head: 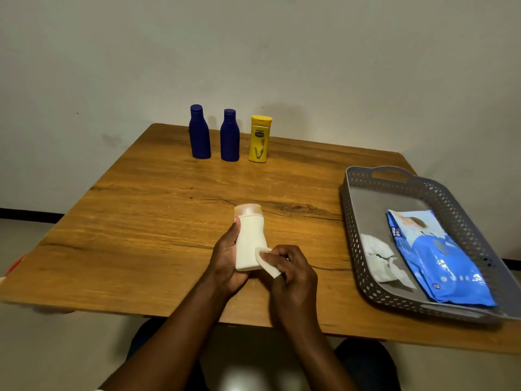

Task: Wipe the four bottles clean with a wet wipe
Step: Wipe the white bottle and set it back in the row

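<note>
White bottle [250, 240]: held above the table [141, 210], gripped by left hand [225, 258]; right hand [290, 266] pinched wet wipe [267, 262] at its base. Advice: rotate bottle, wiping every side.

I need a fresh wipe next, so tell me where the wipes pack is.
In the head view, the blue wipes pack lies in the grey basket on the table's right side, beside crumpled used wipes.

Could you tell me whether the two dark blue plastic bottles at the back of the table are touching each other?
Apart. The head view shows wall and tabletop between the left dark blue bottle and the right dark blue bottle.
</note>
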Motion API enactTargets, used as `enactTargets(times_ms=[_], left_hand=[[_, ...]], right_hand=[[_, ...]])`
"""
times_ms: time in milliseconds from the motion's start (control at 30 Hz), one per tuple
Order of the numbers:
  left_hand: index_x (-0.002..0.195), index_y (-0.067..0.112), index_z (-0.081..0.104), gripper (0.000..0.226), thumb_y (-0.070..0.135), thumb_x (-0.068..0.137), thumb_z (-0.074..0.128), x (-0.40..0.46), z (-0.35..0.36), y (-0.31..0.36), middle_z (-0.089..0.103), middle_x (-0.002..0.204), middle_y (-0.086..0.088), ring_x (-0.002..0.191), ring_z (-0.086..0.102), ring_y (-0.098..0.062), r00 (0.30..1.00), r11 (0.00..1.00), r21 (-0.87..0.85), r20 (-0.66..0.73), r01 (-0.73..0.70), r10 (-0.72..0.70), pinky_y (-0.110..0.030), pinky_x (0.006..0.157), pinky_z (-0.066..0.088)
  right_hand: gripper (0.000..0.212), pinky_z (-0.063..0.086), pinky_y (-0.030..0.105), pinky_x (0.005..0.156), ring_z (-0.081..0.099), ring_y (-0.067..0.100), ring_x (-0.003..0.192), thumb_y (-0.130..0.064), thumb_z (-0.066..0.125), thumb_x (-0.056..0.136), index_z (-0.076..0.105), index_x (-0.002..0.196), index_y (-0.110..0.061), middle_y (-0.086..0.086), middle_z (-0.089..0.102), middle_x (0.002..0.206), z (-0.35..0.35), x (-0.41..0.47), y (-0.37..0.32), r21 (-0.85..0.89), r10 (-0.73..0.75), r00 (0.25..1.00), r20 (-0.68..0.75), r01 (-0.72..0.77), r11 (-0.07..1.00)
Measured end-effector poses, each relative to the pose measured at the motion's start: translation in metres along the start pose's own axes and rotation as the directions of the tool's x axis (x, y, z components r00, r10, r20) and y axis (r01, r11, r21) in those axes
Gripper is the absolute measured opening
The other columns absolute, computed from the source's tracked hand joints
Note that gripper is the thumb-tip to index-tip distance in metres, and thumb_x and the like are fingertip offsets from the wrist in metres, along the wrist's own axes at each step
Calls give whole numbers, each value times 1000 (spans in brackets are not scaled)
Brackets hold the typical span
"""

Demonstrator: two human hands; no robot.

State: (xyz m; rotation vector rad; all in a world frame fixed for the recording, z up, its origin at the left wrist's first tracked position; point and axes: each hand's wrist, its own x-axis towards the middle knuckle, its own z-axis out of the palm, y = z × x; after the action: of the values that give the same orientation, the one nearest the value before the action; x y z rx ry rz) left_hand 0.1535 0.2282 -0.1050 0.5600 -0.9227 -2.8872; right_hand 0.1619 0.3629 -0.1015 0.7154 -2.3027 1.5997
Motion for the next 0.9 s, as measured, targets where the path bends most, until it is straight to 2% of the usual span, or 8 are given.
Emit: enactTargets(times_ms=[67,167,267,400,500,633,767,900], left_hand=[[115,5,54,48,45,89,49,0,3,-1,58,85,-13,71,57,-22,998,999,-49,-52,-21,19,-34,68,46],[115,11,55,39,43,94,46,-1,13,-1,63,78,-10,67,60,-20,983,977,-197,-179,-76,40,-32,66,46],[111,15,58,35,42,96,41,-1,23,3,62,82,-8,71,58,-20,959,946,-280,-268,-163,86,-31,65,44],[105,13,60,36,42,96,40,-4,40,3,61,88,-9,77,58,-22,944,918,-336,-315,-211,101,-32,71,46],[123,7,55,50,45,95,40,-5,48,3,60,97,-17,91,58,-30,951,902,-392,-302,-182,61,-42,91,45],[116,6,56,44,40,99,34,-12,59,10,60,84,-14,75,59,-26,928,919,-330,-363,-214,86,-38,66,49],[87,9,56,46,44,100,29,-16,58,16,58,70,-11,66,53,-22,927,944,-272,-366,-185,76,-31,58,41],[89,10,56,49,55,92,38,-24,48,20,55,66,-9,59,54,-20,982,961,-274,-188,-28,-25,-25,57,45]], right_hand=[[60,51,14,77,58,4,98,27,50,72,75,94,-22,-7,60,97,-6,-5,-6,106,89,996,3,-88,990],[57,59,38,76,63,12,98,17,59,81,76,85,-37,-11,67,98,-13,-2,-12,394,391,920,11,-363,844],[47,58,41,82,65,12,100,8,61,85,73,91,-37,-13,68,101,-20,11,-20,466,458,879,-134,-352,812],[49,49,10,77,61,0,96,13,58,84,67,101,-31,-7,63,101,-14,31,-44,351,283,929,-239,-189,917],[48,53,21,82,60,9,99,15,60,81,66,112,-22,-1,61,102,5,30,-50,233,163,956,-245,-105,967],[45,54,29,80,60,19,100,22,60,77,70,111,-7,8,61,102,15,18,-44,58,-76,953,-293,97,994],[46,53,28,79,59,22,100,20,57,71,71,108,-5,9,61,104,11,13,-39,6,-240,964,-113,242,970],[41,48,20,79,56,17,100,16,66,67,73,101,-6,7,63,106,-6,18,-28,-74,-394,909,139,406,911]])
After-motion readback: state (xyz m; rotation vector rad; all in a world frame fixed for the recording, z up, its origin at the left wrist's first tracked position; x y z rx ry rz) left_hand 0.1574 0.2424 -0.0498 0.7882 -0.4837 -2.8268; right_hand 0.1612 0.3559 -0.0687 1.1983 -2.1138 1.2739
